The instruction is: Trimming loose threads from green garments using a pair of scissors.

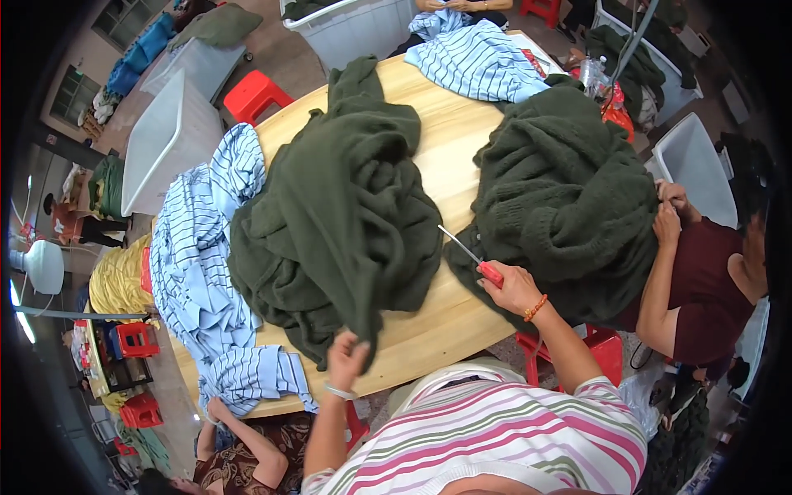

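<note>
A big heap of dark green knitted garments (342, 214) lies on the round wooden table (450, 322) in front of me. My left hand (346, 355) grips the near hem of this heap at the table's front edge. My right hand (513, 289) holds red-handled scissors (472, 256), their blades pointing up and left between the two green heaps. A second dark green knit pile (565, 194) lies to the right of the scissors.
Blue-and-white striped garments lie at the table's left (198, 264) and far side (478, 58). A person in a maroon top (701, 289) handles the right pile; another person's arm (239, 433) reaches in at lower left. Grey bins (165, 140), red stools (254, 95).
</note>
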Demonstrator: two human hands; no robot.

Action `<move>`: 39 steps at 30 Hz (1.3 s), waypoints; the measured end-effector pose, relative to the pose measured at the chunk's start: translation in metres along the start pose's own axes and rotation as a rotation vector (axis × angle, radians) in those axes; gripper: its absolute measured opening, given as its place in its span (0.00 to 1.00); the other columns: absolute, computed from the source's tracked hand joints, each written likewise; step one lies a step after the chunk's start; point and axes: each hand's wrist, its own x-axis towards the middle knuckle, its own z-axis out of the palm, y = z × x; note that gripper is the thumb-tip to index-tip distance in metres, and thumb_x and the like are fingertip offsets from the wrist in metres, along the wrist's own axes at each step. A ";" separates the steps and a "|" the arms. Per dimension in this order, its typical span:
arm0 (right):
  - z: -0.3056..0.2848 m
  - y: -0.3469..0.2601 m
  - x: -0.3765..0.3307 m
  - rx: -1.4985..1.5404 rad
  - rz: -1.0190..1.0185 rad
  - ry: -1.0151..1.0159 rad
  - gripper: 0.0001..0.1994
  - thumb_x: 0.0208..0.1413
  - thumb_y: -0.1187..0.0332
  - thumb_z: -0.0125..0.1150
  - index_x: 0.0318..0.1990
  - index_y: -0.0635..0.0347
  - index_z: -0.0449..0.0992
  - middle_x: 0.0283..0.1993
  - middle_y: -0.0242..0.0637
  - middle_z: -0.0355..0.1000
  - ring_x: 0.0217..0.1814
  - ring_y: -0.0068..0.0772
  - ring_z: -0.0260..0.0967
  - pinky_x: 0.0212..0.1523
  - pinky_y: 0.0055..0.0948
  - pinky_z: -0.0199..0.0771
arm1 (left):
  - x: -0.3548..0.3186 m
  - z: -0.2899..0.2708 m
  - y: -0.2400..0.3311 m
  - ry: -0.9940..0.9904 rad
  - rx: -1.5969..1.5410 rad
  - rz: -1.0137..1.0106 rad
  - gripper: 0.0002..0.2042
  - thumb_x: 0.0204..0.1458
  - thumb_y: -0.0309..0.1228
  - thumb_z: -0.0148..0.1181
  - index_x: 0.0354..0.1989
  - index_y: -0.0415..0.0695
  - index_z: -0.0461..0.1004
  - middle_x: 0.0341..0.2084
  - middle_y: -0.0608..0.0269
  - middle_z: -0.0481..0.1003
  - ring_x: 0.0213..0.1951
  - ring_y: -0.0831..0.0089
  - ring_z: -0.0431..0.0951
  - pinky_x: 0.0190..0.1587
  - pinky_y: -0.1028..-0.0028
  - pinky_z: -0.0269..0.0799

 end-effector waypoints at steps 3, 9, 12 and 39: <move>0.004 -0.001 0.002 -0.031 0.006 -0.048 0.13 0.50 0.60 0.58 0.43 0.51 0.71 0.31 0.45 0.73 0.37 0.53 0.70 0.38 0.45 0.70 | -0.025 0.011 -0.012 -0.228 0.427 -0.401 0.12 0.46 0.20 0.55 0.41 0.38 0.67 0.33 0.55 0.72 0.35 0.73 0.73 0.40 0.74 0.68; 0.006 -0.013 0.009 -0.121 -0.013 -0.112 0.13 0.51 0.60 0.57 0.43 0.51 0.71 0.31 0.47 0.73 0.38 0.54 0.70 0.39 0.48 0.69 | 0.016 0.056 0.045 -0.011 0.593 0.511 0.21 0.42 0.17 0.50 0.49 0.37 0.64 0.41 0.46 0.67 0.46 0.51 0.67 0.49 0.62 0.64; 0.003 -0.015 0.000 -0.116 0.001 -0.109 0.13 0.51 0.60 0.57 0.43 0.51 0.71 0.31 0.47 0.73 0.37 0.55 0.70 0.38 0.48 0.69 | 0.056 0.096 0.063 0.100 0.489 0.493 0.25 0.43 0.24 0.61 0.52 0.38 0.62 0.46 0.46 0.64 0.48 0.51 0.66 0.50 0.62 0.64; 0.020 -0.071 0.021 -0.242 -0.053 -0.304 0.11 0.52 0.61 0.54 0.34 0.59 0.72 0.31 0.48 0.74 0.38 0.52 0.72 0.38 0.46 0.70 | 0.190 0.073 0.026 -0.125 -0.769 -0.049 0.03 0.53 0.23 0.55 0.35 0.42 0.72 0.30 0.68 0.75 0.33 0.77 0.75 0.39 0.76 0.72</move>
